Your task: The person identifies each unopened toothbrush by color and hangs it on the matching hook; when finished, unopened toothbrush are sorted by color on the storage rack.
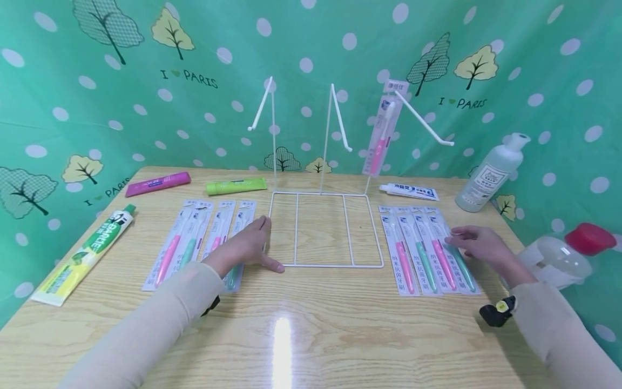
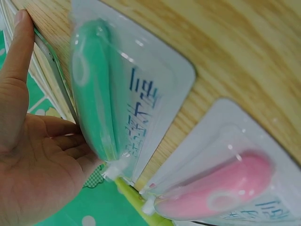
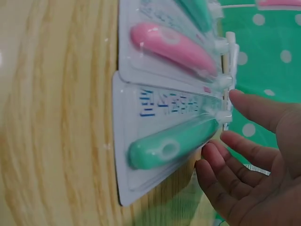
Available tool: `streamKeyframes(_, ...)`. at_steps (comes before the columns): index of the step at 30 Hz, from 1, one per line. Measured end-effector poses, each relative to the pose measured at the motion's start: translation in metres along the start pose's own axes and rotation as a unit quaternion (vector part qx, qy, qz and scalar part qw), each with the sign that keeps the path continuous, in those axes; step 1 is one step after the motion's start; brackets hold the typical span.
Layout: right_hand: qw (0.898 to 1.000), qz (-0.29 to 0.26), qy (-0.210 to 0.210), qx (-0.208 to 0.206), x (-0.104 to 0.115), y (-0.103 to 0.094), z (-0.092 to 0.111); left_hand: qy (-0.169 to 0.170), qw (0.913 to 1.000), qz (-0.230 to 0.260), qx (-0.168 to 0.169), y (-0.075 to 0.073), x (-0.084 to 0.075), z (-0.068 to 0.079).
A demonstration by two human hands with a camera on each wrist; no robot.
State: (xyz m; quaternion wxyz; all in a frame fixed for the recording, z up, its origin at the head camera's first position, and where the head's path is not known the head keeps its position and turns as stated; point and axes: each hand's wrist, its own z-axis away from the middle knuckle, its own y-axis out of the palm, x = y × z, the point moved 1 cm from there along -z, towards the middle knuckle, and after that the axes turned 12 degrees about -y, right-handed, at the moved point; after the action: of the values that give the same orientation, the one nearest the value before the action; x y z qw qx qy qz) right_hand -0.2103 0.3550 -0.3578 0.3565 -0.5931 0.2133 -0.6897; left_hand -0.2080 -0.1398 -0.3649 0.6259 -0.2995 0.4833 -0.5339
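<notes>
With unclosed right hand (image 1: 480,248), apparently reaching for rightmost green plastic-packed toothbrush (image 3: 176,141); resting spread-fingered left hand (image 1: 250,244) at white wire rack (image 1: 335,266). Next, probably: pinching.

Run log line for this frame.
left hand: at left edge of rack | right hand: at rightmost toothbrush | right hook: pink toothbrush hanging
</notes>
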Motion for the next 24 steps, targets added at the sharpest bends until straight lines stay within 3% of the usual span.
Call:
streamKeyframes(9,0.998,0.052,0.027,0.01,0.005,0.002,-0.01,0.0,1.0,-0.002,0.003,-0.001,-0.001,0.001)
streamKeyframes(18,0.998,0.001,0.07,0.006,0.0,0.0,-0.015,-0.008,0.9999,0.008,0.007,0.001,0.0,-0.001)
streamKeyframes(24,0.998,-0.038,0.056,0.015,-0.003,-0.002,-0.014,-0.006,0.9999,0.006,0.006,0.001,0.0,-0.001)
